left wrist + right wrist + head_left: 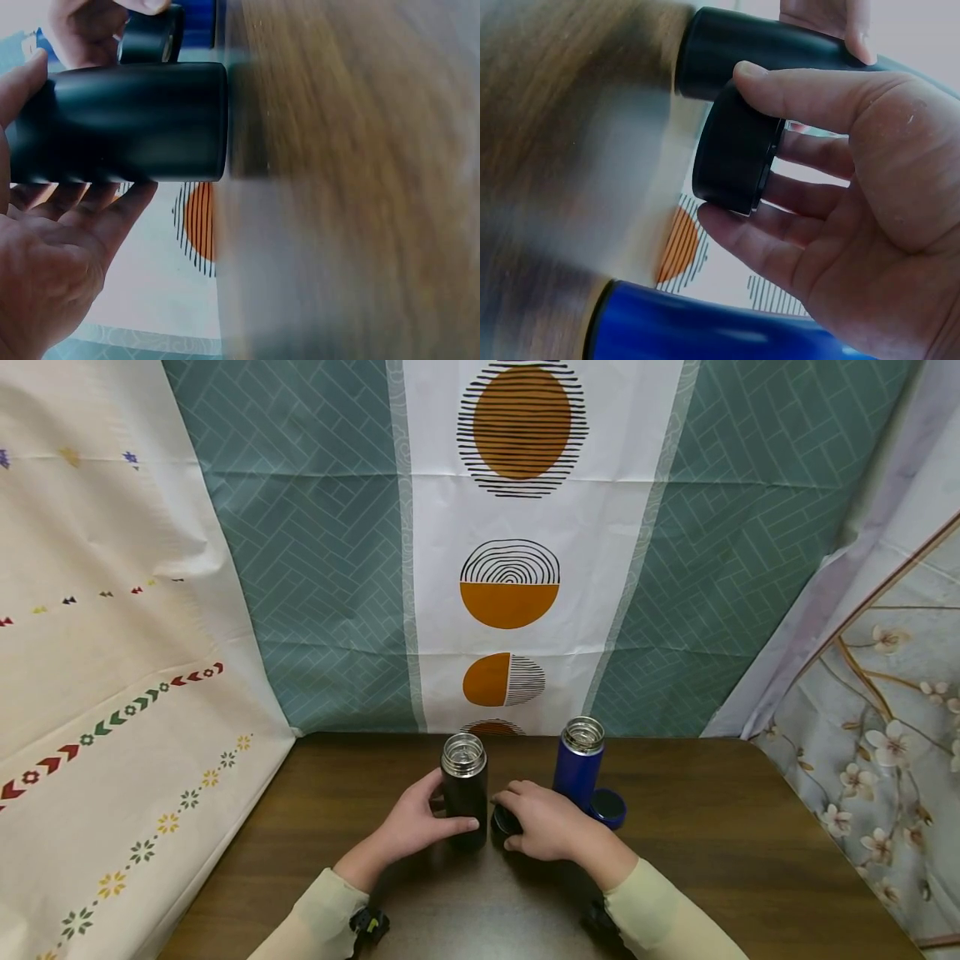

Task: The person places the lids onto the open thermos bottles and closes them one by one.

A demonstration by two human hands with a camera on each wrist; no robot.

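Observation:
A black thermos bottle (466, 802) stands upright and uncapped, its steel neck showing in the head view. My left hand (418, 818) grips its body, thumb on the near side and fingers curled behind, as the left wrist view shows (120, 124). Just to the right, my right hand (547, 822) holds a black bottle lid (735, 150) between thumb and fingers, low over the table beside the bottle. Behind that hand a blue thermos bottle (579, 764) stands upright, also uncapped. Its blue lid (607, 807) lies at its right side.
The brown wooden table (690, 860) runs back to a patterned cloth backdrop (322, 568). Patterned fabric (112, 652) hangs on the left, and floral fabric (877, 777) on the right. Dark straps with devices (369, 922) sit at the wrists.

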